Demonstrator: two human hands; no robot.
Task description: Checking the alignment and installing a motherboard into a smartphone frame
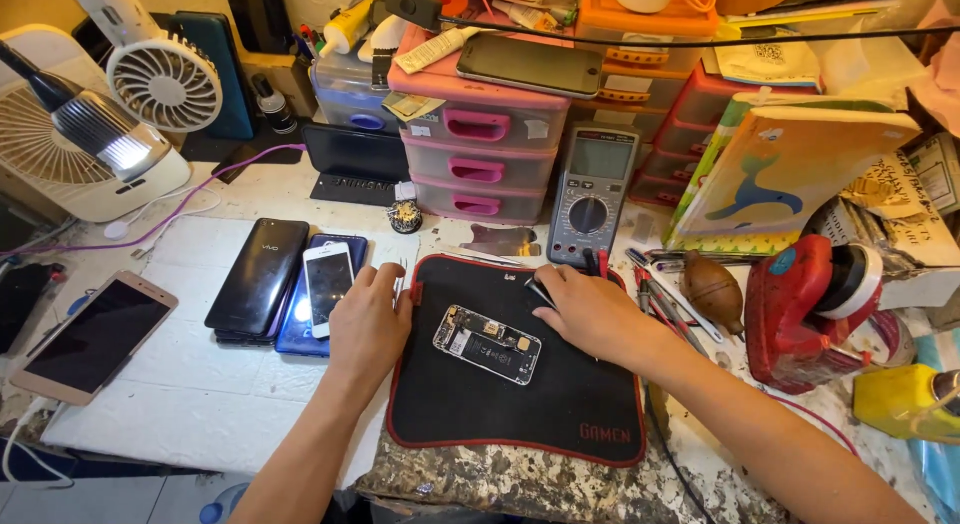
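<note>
Opened phone (487, 343) on black mat (520, 409), between both hands, multimeter (592, 194) behind.

Both hands palm-down, left (368, 319) loosely curled, right (590, 309) flat.

Black mat (520, 404) red-edged; pink drawers (480, 144); grey multimeter (592, 194); white phone (328, 284); brown, perhaps rubber, bulb (712, 289).

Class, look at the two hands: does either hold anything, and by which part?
The left hand rests flat on the black mat's edge, holding nothing. The right hand covers something dark at its fingertips; whether it grips it cannot be told. The opened phone lies untouched.
</note>
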